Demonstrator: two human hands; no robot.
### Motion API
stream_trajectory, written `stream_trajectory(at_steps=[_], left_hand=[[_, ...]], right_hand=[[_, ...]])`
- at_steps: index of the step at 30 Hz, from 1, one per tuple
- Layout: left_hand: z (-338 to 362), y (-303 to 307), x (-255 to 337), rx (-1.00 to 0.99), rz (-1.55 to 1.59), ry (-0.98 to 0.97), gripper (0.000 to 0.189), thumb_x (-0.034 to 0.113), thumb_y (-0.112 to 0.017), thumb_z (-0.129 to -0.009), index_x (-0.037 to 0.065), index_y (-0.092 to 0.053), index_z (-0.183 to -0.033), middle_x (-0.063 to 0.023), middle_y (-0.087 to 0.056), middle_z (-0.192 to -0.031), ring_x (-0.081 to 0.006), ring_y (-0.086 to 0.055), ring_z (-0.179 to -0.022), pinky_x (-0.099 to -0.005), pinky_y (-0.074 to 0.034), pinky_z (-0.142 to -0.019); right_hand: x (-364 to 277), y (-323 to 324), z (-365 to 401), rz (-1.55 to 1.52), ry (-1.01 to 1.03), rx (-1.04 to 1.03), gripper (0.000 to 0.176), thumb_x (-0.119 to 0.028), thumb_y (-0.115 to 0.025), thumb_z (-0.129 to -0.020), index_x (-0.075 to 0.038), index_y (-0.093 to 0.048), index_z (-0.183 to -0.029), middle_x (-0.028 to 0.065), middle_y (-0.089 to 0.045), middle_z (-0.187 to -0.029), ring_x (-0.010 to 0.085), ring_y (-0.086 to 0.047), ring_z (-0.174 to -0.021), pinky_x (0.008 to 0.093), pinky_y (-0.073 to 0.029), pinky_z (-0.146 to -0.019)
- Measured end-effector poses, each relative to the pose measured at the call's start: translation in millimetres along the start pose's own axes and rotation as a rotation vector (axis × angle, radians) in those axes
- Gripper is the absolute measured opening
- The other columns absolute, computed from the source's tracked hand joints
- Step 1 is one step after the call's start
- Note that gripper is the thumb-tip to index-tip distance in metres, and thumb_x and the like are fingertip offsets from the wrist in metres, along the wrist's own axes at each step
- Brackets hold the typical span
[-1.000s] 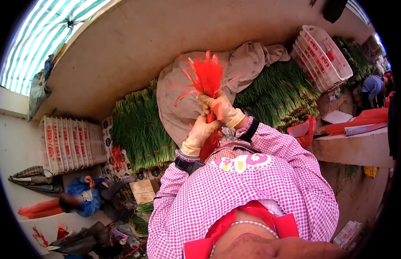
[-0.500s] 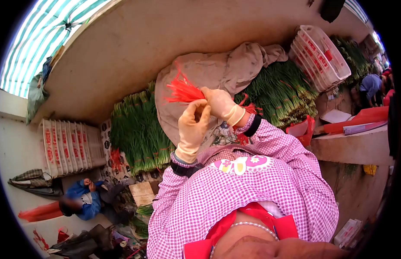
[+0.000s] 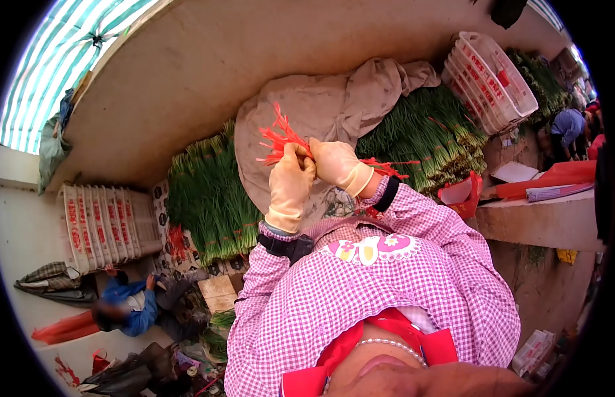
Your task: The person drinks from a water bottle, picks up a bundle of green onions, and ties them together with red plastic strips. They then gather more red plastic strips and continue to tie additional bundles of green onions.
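Both hands wear pale rubber gloves and meet at a bundle of red plastic strips (image 3: 278, 141). My right hand (image 3: 338, 164) is closed around the bundle; the loose ends fan out to the left, and others stick out to the right past the wrist. With its fingers bent and pinched, my left hand (image 3: 291, 187) grips the strips just beside the right fingers. The fingertips partly hide what they pinch. Behind the hands lies a beige cloth (image 3: 281, 106). Bundled green stalks with red ties are stacked to the left (image 3: 211, 198) and to the right (image 3: 423, 142) of it.
Stacked white crates stand at the left (image 3: 109, 225) and the upper right (image 3: 489, 83). A concrete ledge (image 3: 539, 221) bears red material. A person in blue (image 3: 132, 304) sits at lower left; another person (image 3: 570, 129) bends over at far right. A wall (image 3: 208, 73) rises behind.
My left hand has moved up to the strips and closed on them; before, its thumb and finger were below the bundle. The red fan looks narrower and more strips show at right.
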State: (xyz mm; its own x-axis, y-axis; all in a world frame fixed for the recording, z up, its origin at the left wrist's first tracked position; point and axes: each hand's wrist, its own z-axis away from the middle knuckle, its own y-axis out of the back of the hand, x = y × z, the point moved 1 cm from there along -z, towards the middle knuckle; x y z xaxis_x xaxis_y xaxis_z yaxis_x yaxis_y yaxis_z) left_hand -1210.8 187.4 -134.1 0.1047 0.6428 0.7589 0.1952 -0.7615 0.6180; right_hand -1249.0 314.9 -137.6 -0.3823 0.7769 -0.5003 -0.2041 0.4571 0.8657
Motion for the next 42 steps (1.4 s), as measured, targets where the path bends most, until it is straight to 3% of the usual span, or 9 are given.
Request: stream_trajectory(at_steps=[8, 14, 16, 20, 25, 32, 37, 40, 42], left_hand=[[-9.3, -0.6, -25.1, 0.018, -0.264, -0.016, 0.014, 0.010, -0.060, -0.080, 0.007, -0.055, -0.092, -0.0122, -0.063, -0.064, -0.0328, -0.064, -0.059, -0.0409, -0.050, -0.055], [-12.5, 2.6, -55.1, -0.115, -0.003, 0.163, 0.013, 0.005, -0.055, -0.079, 0.004, -0.057, -0.092, -0.0087, -0.063, -0.063, -0.0189, -0.060, -0.053, -0.0325, -0.047, -0.052], [-12.9, -4.6, -76.7, -0.321, 0.319, 0.367, 0.012, 0.001, -0.053, -0.079, 0.001, -0.058, -0.090, -0.0060, -0.064, -0.069, -0.0134, -0.057, -0.056, -0.0277, -0.046, -0.052], [-10.1, -1.0, -70.0, -0.394, 0.419, 0.444, 0.011, -0.002, -0.052, -0.080, -0.001, -0.059, -0.088, -0.0048, -0.063, -0.073, -0.0113, -0.056, -0.058, -0.0241, -0.046, -0.053], [-9.2, -8.8, -73.5, -0.304, 0.288, 0.353, 0.015, -0.003, -0.054, -0.078, -0.002, -0.060, -0.092, -0.0046, -0.064, -0.075, -0.0103, -0.056, -0.059, -0.0238, -0.046, -0.053], [-6.2, -4.8, -71.0, -0.480, 0.611, 0.474, 0.016, -0.001, -0.057, -0.080, -0.001, -0.063, -0.095, -0.0045, -0.065, -0.077, -0.0113, -0.058, -0.065, -0.0247, -0.048, -0.057], [-5.2, 4.0, -52.0, -0.439, 0.486, 0.484, 0.019, -0.003, -0.055, -0.081, -0.003, -0.061, -0.100, -0.0066, -0.064, -0.076, -0.0131, -0.058, -0.059, -0.0263, -0.048, -0.051], [1.3, 5.2, -48.9, -0.491, 0.687, 0.614, 0.022, -0.004, -0.053, -0.081, -0.002, -0.060, -0.101, -0.0071, -0.063, -0.073, -0.0146, -0.058, -0.054, -0.0275, -0.048, -0.048], [10.4, 3.2, -65.5, -0.533, 0.689, 0.659, 0.022, -0.004, -0.053, -0.080, -0.002, -0.060, -0.101, -0.0075, -0.064, -0.073, -0.0140, -0.058, -0.053, -0.0273, -0.048, -0.047]], right_hand=[[8.0, -5.1, 4.7, 0.046, 0.004, -0.152, 0.022, -0.023, -0.056, -0.080, -0.006, -0.066, -0.090, 0.0186, -0.068, -0.080, 0.0370, -0.066, -0.078, 0.0469, -0.051, -0.071], [19.6, -4.2, 18.5, -0.085, 0.200, -0.142, 0.020, -0.023, -0.059, -0.077, -0.009, -0.065, -0.090, 0.0198, -0.065, -0.076, 0.0384, -0.063, -0.075, 0.0493, -0.048, -0.068], [24.3, -9.3, 22.4, -0.150, 0.259, -0.129, 0.024, -0.017, -0.065, -0.071, -0.007, -0.065, -0.093, 0.0192, -0.063, -0.074, 0.0394, -0.061, -0.073, 0.0463, -0.049, -0.064], [34.5, -24.6, 26.2, -0.256, 0.333, -0.043, 0.030, -0.011, -0.066, -0.071, -0.006, -0.065, -0.101, 0.0200, -0.064, -0.076, 0.0354, -0.064, -0.071, 0.0417, -0.049, -0.062], [35.4, -30.1, 20.4, -0.931, -0.127, -0.133, 0.033, -0.002, -0.061, -0.076, -0.005, -0.065, -0.109, 0.0051, -0.068, -0.076, 0.0110, -0.060, -0.065, 0.0268, -0.048, -0.060], [40.8, -32.8, 23.9, -1.158, -0.024, -0.339, 0.034, 0.003, -0.061, -0.079, -0.002, -0.064, -0.112, -0.0018, -0.066, -0.087, 0.0071, -0.057, -0.068, 0.0227, -0.047, -0.060], [42.3, -51.1, 19.0, -1.238, -0.117, -0.096, 0.031, 0.001, -0.059, -0.080, 0.000, -0.064, -0.111, 0.0003, -0.065, -0.084, 0.0056, -0.054, -0.063, 0.0201, -0.043, -0.055], [34.5, -27.3, 28.2, -1.342, -0.216, -0.254, 0.027, -0.001, -0.058, -0.082, -0.002, -0.066, -0.107, 0.0003, -0.064, -0.079, 0.0083, -0.053, -0.059, 0.0226, -0.042, -0.051], [36.4, -18.9, 25.2, -1.595, -0.217, -0.038, 0.013, -0.005, -0.055, -0.085, -0.005, -0.065, -0.094, 0.0004, -0.057, -0.064, 0.0091, -0.048, -0.049, 0.0227, -0.038, -0.045]])
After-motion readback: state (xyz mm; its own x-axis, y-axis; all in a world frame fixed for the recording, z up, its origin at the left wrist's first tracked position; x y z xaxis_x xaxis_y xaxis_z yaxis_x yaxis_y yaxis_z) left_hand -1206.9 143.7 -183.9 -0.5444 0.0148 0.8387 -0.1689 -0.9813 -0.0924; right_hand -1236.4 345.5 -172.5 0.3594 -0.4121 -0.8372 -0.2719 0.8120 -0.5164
